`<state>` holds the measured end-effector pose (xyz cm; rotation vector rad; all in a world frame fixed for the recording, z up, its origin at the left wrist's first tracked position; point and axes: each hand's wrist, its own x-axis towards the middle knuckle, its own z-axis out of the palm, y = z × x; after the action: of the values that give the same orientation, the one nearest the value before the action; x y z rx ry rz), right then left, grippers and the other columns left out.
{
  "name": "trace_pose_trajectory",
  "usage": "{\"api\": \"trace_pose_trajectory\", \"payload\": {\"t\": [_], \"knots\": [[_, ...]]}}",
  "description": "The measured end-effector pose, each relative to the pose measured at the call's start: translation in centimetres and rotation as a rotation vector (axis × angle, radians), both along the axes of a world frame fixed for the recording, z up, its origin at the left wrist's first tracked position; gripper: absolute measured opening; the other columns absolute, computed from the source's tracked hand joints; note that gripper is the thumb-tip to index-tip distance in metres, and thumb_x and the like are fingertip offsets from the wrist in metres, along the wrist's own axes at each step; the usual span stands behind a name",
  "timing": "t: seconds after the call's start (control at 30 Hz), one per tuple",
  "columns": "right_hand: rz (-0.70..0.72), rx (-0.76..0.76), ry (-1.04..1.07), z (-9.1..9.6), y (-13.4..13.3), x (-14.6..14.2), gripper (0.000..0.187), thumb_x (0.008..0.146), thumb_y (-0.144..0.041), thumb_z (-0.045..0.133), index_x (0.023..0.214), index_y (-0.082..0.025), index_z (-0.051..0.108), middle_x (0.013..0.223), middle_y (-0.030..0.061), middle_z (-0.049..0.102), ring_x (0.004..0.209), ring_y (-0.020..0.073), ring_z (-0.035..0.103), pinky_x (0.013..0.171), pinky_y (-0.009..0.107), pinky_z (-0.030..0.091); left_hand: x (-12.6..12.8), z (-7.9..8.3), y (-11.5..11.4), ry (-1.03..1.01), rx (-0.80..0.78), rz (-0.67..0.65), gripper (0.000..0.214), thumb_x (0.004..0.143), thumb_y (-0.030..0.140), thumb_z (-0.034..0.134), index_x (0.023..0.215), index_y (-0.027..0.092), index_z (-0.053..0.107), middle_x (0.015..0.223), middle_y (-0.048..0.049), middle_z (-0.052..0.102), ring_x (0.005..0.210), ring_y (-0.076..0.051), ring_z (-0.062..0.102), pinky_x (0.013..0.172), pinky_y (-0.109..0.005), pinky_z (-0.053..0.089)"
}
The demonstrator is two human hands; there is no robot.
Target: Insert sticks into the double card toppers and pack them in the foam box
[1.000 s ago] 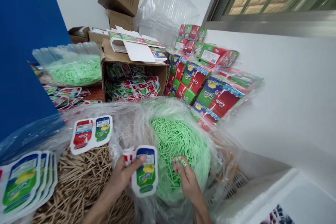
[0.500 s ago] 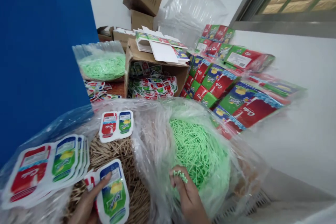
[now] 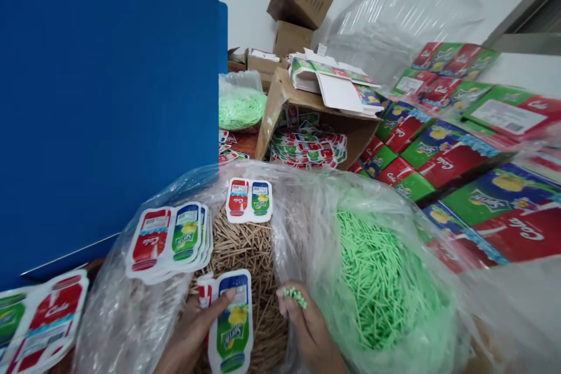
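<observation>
My left hand (image 3: 190,324) grips a folded cola-and-Sprite printed card (image 3: 232,327), its thumb lying across the Sprite side. Pinched in my right hand (image 3: 309,327) is a small bundle of thin green sticks (image 3: 295,297), their ends pointing up. The two hands are apart, over a clear plastic bag of brown sticks (image 3: 245,239). To the right of my right hand lies an open bag of green sticks (image 3: 377,274). A stack of printed cards (image 3: 169,239) rests on the plastic left of the brown sticks, and another card (image 3: 249,200) lies at their far end.
A large blue panel (image 3: 109,82) stands at the left. More cards (image 3: 44,321) lie at the lower left. Behind the bags, a cardboard box (image 3: 274,108) on its side holds many cards. Wrapped red and green boxes (image 3: 460,158) are stacked at the right.
The view has turned left, so the scene sits further right and more blue panel shows. My right hand has moved left with its green sticks, from the green bag towards the held card.
</observation>
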<state>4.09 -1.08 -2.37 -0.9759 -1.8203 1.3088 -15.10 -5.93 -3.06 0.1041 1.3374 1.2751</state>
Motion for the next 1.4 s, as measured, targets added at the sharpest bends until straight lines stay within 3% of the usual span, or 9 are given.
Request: {"api": "trace_pose_trajectory", "payload": {"t": [0.1,0.23,0.47,0.67,0.8,1.07,1.23,1.3,1.4], "knots": [[0.009,-0.011,0.0,0.1,0.2,-0.4,0.027,0.097,-0.04,0.032,0.101,-0.025,0.055,0.076,-0.0012,0.053,0.072,0.0134,0.053,0.071,0.021,0.041,-0.2,-0.2,-0.3,-0.003,0.021,-0.158,0.038,0.054,0.042,0.082,0.074,0.013,0.067,0.064,-0.0081,0.075,0.063,-0.027,0.07,0.065,-0.036,0.056],[0.008,-0.028,0.011,-0.1,0.2,-0.5,0.029,0.096,-0.041,0.033,0.101,-0.024,0.056,0.076,-0.0007,0.053,0.072,0.0139,0.052,0.071,0.023,0.041,-0.3,-0.7,-0.4,0.123,-0.003,-0.223,0.038,0.051,0.046,0.08,0.064,0.014,0.066,0.06,-0.0072,0.073,0.057,-0.025,0.067,0.057,-0.033,0.053],[-0.089,-0.13,0.11,-0.8,0.6,-0.6,0.031,0.093,-0.046,0.041,0.095,-0.022,0.06,0.07,-0.0012,0.053,0.067,0.0137,0.051,0.068,0.024,0.042,-0.1,-1.7,0.1,0.691,0.121,-0.33,0.032,0.065,0.042,0.067,0.05,0.02,0.05,0.047,0.004,0.054,0.05,-0.016,0.052,0.051,-0.024,0.042],[-0.287,-0.445,0.445,0.4,0.7,-2.3,0.032,0.079,-0.053,0.06,0.088,-0.022,0.058,0.067,-0.0016,0.059,0.063,0.0149,0.058,0.062,0.027,0.048,0.5,-2.2,0.7,1.263,0.496,-0.562,0.022,0.076,0.031,0.064,0.058,0.019,0.061,0.059,0.0003,0.06,0.057,-0.015,0.057,0.054,-0.022,0.042],[-0.353,-0.557,0.509,0.9,0.7,-3.0,0.036,0.072,-0.054,0.067,0.084,-0.021,0.059,0.072,0.0005,0.065,0.068,0.0183,0.065,0.063,0.03,0.052,0.9,-2.8,0.9,1.469,0.685,-0.572,0.019,0.079,0.022,0.061,0.061,0.018,0.06,0.057,0.0003,0.06,0.052,-0.014,0.056,0.049,-0.02,0.041],[-0.346,-0.387,0.189,1.5,0.5,-2.2,0.044,0.076,-0.062,0.057,0.086,-0.019,0.062,0.078,0.0051,0.071,0.083,0.0229,0.066,0.085,0.037,0.048,1.1,-2.9,0.7,1.5,0.79,-0.592,0.017,0.081,0.017,0.057,0.064,0.018,0.055,0.059,0.0006,0.056,0.052,-0.013,0.054,0.049,-0.02,0.04],[-0.303,-0.358,0.198,0.6,0.8,-3.0,0.046,0.077,-0.063,0.054,0.083,-0.018,0.059,0.077,0.0053,0.071,0.084,0.0226,0.067,0.084,0.035,0.047,1.6,-3.0,1.0,1.532,0.852,-0.605,0.019,0.079,0.01,0.05,0.063,0.019,0.055,0.058,-0.0003,0.056,0.053,-0.014,0.053,0.05,-0.021,0.04],[-0.313,-0.404,0.243,0.3,1.2,-3.5,0.047,0.074,-0.064,0.058,0.082,-0.018,0.057,0.072,0.0038,0.07,0.08,0.0227,0.068,0.08,0.034,0.048,1.8,-3.1,1.1,1.53,0.878,-0.627,0.021,0.077,0.007,0.048,0.061,0.019,0.055,0.058,-0.0013,0.058,0.055,-0.015,0.054,0.051,-0.021,0.04],[-0.307,-0.596,0.352,0.2,1.7,-4.1,0.05,0.067,-0.064,0.064,0.083,-0.018,0.053,0.066,0.0005,0.067,0.069,0.024,0.071,0.062,0.031,0.051,1.8,-3.3,1.1,1.52,0.902,-0.656,0.019,0.074,0.006,0.048,0.062,0.018,0.057,0.061,-0.0033,0.061,0.057,-0.016,0.057,0.053,-0.021,0.042]]}}
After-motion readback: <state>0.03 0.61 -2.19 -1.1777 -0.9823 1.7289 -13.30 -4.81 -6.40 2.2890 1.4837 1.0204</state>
